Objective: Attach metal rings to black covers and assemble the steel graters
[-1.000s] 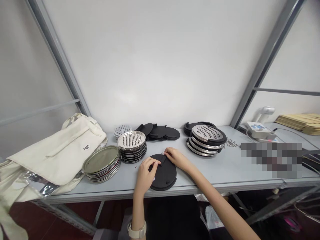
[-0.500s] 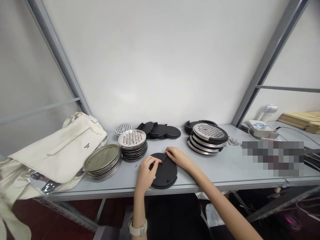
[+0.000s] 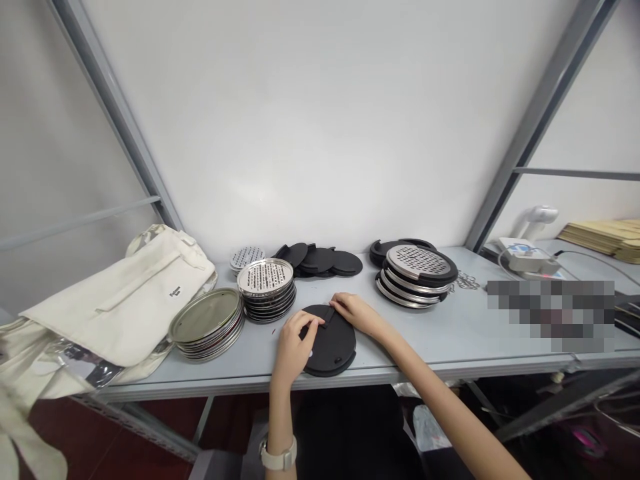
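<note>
A round black plastic disc [image 3: 330, 347] lies flat near the front edge of the table, with a small dark rectangular part [image 3: 328, 316] near its far end. Over the disc's left side is my left hand [image 3: 295, 340], thumb and forefinger pinched together at that part. My right hand [image 3: 356, 313] reaches in from the right, its fingertips closed together at the far rim. Whatever is between the fingertips of either hand is too small and dark to make out.
Perforated metal graters [image 3: 265, 277] are stacked left of the disc, beside stacked metal lids [image 3: 206, 319]. Black plastic pieces [image 3: 320, 260] lie behind. Assembled grater discs [image 3: 418, 263] and small metal pieces [image 3: 466, 281] stand right. A cream bag [image 3: 125, 300] covers the left end.
Both hands stay at the far part of the black disc, with hardly any finger movement. The whole view has shifted very slightly.
</note>
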Tool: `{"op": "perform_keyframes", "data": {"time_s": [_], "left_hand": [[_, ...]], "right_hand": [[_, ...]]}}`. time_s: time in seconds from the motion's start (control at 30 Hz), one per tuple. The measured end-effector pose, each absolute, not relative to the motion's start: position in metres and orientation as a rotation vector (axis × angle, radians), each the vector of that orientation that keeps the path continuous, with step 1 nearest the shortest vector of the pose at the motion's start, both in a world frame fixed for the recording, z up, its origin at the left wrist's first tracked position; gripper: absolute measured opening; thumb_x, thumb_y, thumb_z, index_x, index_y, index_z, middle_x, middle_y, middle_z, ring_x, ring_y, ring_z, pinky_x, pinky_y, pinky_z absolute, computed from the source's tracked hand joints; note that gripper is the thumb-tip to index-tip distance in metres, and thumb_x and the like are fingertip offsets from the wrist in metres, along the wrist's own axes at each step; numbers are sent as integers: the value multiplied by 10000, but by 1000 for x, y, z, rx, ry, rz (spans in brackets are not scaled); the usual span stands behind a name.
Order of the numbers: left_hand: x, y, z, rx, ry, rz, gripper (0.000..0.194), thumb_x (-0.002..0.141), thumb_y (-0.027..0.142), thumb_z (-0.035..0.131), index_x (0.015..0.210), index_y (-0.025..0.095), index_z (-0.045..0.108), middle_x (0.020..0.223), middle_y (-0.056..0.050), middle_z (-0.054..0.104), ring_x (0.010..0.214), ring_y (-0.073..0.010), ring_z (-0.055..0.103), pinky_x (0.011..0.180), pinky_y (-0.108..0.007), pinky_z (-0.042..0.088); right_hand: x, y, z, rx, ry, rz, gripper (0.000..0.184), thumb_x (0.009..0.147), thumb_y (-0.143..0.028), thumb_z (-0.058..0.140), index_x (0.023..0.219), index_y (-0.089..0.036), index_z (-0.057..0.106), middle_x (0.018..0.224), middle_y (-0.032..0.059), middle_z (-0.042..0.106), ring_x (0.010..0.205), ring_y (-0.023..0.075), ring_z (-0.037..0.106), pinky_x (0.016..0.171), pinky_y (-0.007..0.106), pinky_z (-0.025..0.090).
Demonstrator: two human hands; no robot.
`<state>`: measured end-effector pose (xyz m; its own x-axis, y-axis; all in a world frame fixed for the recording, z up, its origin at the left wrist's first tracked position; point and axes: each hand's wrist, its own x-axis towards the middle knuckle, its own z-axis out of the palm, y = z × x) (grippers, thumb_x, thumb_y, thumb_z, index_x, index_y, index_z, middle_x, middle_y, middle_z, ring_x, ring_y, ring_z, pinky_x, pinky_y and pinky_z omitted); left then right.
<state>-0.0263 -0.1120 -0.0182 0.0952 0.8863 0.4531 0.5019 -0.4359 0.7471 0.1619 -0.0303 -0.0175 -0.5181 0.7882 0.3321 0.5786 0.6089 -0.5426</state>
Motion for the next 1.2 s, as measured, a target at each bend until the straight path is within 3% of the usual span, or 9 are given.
{"op": "perform_keyframes", "data": {"time_s": [0.27,0.63,0.83,1.2], "left_hand": [[-26,-112,-18,1976,1347,1294,283,950,290,428,943,233,705,934,-37,669,937,-191,610,859,-312,459],[-26,-112,-19,1969,1357,1295,297,947,311,419,910,230,703,930,-48,669,944,-200,607,866,-322,462],[-26,-113,-18,1964,1355,1304,285,944,293,431,878,232,701,926,-35,670,931,-191,609,859,-309,457],[-26,-113,-17,1964,1353,1291,264,947,278,444,880,235,696,930,-20,663,931,-179,605,854,-296,444]], "right_hand": [[163,-27,-21,-1170,-2290,447,305,979,-215,354,759,-179,563,771,59,597,723,178,550,723,291,410],[163,-26,-23,-1157,-2239,454,297,967,-239,415,798,-160,646,822,56,561,731,160,557,733,287,422],[170,-17,-40,-1295,-2152,385,39,847,-134,568,841,-148,603,859,49,533,735,154,543,697,264,429],[170,-19,-36,-1260,-2107,368,149,752,-53,518,707,-187,473,759,27,531,691,151,521,663,260,414]]}}
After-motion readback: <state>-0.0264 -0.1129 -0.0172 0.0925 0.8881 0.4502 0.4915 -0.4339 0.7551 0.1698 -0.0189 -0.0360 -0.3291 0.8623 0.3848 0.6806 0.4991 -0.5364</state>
